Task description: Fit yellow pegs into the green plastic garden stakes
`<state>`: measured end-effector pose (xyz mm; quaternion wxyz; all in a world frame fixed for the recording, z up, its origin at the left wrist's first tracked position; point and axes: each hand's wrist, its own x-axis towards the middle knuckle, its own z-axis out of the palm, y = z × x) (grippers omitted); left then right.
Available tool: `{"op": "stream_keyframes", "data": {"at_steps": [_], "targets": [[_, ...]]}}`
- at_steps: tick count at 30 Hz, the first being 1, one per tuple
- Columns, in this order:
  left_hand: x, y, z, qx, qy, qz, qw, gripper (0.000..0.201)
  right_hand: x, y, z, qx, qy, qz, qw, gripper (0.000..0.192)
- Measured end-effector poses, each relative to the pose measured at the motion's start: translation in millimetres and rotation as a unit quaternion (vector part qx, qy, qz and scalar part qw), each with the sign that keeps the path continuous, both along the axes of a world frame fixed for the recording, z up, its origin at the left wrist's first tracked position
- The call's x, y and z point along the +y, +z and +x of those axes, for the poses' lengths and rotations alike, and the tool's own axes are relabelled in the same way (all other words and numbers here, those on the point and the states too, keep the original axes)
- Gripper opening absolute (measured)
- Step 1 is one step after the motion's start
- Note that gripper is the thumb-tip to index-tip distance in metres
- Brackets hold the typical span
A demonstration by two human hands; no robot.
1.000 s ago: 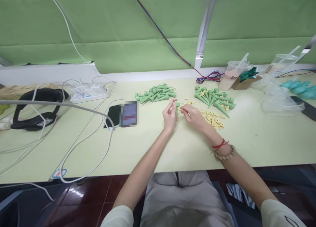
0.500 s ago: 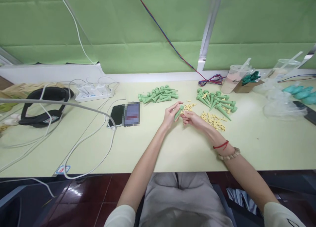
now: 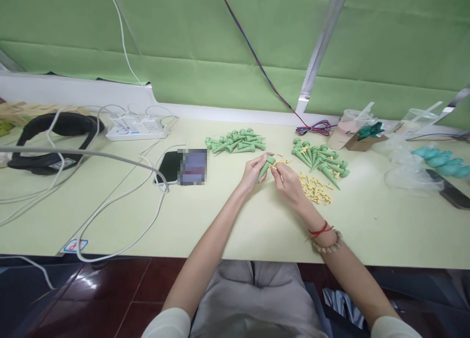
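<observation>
My left hand (image 3: 253, 172) is closed round a green plastic spike (image 3: 265, 167), its wide capped end up and its point tilted down to the left. Close beside it, the fingers of my right hand (image 3: 289, 182) pinch a small yellow plastic peg (image 3: 272, 166) at the spike's side, just below the cap. Whether the peg sits in the spike I cannot tell. Loose yellow pegs (image 3: 315, 188) lie right of my right hand, and a few more lie behind it. Green spikes with yellow pegs on them (image 3: 323, 159) form a pile at the right. Another pile of green spikes (image 3: 237, 141) lies behind my left hand.
Two phones (image 3: 171, 167) lie left of my left arm. White cables (image 3: 121, 252) loop across the table near a power strip (image 3: 137, 130) and a black headset (image 3: 55, 142). At the right stand drink cups (image 3: 345, 130), a small cardboard box (image 3: 365, 142), plastic bags and a dark phone (image 3: 453, 191).
My right hand has turned and shifted slightly, its fingers now at the spike's side with a peg showing. The spike's cap shows more clearly. The camera view has tilted a little.
</observation>
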<state>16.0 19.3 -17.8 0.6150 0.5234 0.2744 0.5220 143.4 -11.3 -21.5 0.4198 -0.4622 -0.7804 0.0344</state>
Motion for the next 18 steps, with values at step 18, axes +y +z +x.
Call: {"op": "stream_keyframes", "data": {"at_steps": [18], "targets": [[-3.8, 6.0, 3.6, -0.029, 0.107, 0.022, 0.994, 0.041, -1.5, -1.0, -14.3, 0.229, 0.041, -0.149, 0.961, 0.027]]}}
